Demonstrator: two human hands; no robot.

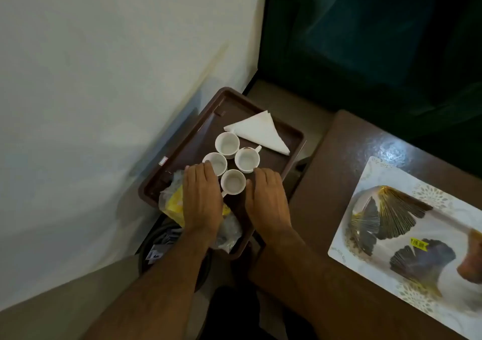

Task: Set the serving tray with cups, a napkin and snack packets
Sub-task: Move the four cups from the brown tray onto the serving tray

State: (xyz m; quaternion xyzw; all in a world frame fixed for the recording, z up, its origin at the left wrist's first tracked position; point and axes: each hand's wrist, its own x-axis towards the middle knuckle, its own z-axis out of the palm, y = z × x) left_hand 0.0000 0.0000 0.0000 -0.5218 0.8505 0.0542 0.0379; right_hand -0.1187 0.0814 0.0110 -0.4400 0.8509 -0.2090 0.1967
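Serving tray [292, 141] against the wall, four cups [233, 181] clustered mid-tray, napkin [259, 131] at far edge, snack packets [173, 201] near corner, left hand [202, 198] and right hand [268, 198] flat, fingers loose, flanking nearest cup, holding nothing, bare tray at far-left.

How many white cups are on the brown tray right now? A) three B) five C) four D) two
C: four white cups stand clustered mid-tray, between the folded napkin and the snack packets, with the left hand and right hand flanking the nearest one.
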